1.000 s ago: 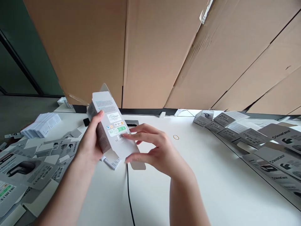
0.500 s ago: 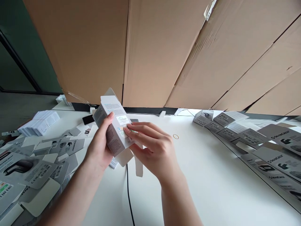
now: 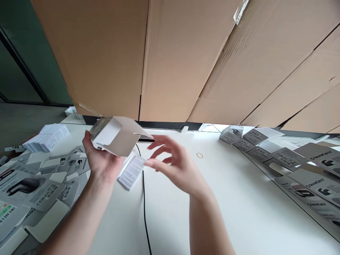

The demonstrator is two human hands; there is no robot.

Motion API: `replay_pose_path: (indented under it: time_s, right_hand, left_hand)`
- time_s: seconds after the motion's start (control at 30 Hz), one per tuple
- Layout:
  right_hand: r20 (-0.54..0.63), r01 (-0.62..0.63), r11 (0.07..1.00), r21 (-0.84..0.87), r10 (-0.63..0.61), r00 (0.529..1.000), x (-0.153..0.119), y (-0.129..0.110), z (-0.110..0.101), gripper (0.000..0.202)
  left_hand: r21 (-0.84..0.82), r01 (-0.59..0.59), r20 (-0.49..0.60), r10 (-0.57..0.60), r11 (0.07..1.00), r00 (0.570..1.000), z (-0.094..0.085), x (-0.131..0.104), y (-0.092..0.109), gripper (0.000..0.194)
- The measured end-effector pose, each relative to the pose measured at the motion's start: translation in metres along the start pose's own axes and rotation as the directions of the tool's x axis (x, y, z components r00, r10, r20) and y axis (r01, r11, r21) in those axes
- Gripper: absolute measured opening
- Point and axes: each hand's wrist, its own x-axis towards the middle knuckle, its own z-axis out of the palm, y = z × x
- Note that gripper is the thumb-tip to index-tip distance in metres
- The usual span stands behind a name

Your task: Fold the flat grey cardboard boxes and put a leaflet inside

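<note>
My left hand (image 3: 105,164) holds a small carton (image 3: 106,132) from below, thumb at its left side. The carton is tilted, and its end faces me with pale inner flaps folded out to the right. Just right of the flaps, my right hand (image 3: 172,161) is raised with its fingers apart and nothing between them. Under and right of my left hand, a printed leaflet stack (image 3: 132,171) lies on the white table (image 3: 164,212).
Flattened printed cartons (image 3: 39,187) cover the left side, with a stack of white leaflets (image 3: 46,137) behind them. More printed cartons (image 3: 305,177) lie at the right. A black cable (image 3: 145,209), a rubber band (image 3: 199,155) and tall cardboard (image 3: 170,63) are also in view.
The carton has turned in my left hand, from its printed side to its flapped end, and moved left. My right hand has come off it and spread its fingers. More of the leaflet stack shows.
</note>
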Motion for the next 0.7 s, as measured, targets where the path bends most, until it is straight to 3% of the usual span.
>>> replay_pose_path:
  time_s: [0.1, 0.2, 0.3, 0.4, 0.57, 0.7]
  right_hand:
    - [0.184, -0.111, 0.979, 0.171, 0.078, 0.980, 0.012, 0.015, 0.023, 0.055]
    - [0.119, -0.117, 0.935, 0.335, 0.081, 0.990, 0.019, 0.024, 0.039, 0.061]
    - [0.106, -0.120, 0.922, 0.368, 0.087, 0.991, 0.020, 0.027, 0.042, 0.077]
    - [0.100, -0.143, 0.908, 0.394, 0.112, 0.989, 0.020, 0.025, 0.042, 0.071]
    - [0.041, -0.165, 0.862, 0.479, 0.167, 0.985, 0.020, 0.019, 0.048, 0.061]
    - [0.038, -0.169, 0.833, 0.526, 0.176, 0.984, 0.018, 0.015, 0.057, 0.054]
  left_hand:
    - [-0.064, 0.097, 0.117, -0.089, 0.993, 0.989, -0.004, -0.001, -0.003, 0.066]
    - [-0.095, 0.128, 0.194, -0.108, 0.987, 0.975, -0.006, -0.003, -0.005, 0.061]
    - [-0.082, 0.094, 0.242, -0.071, 0.992, 0.968, -0.006, -0.004, -0.006, 0.055]
    - [-0.040, 0.079, 0.245, -0.067, 0.996, 0.967, -0.007, -0.004, -0.007, 0.052]
    - [-0.001, 0.045, 0.227, -0.044, 0.999, 0.973, -0.006, -0.009, -0.012, 0.063]
    - [0.084, -0.046, 0.257, 0.023, 0.995, 0.966, 0.000, -0.020, -0.015, 0.057]
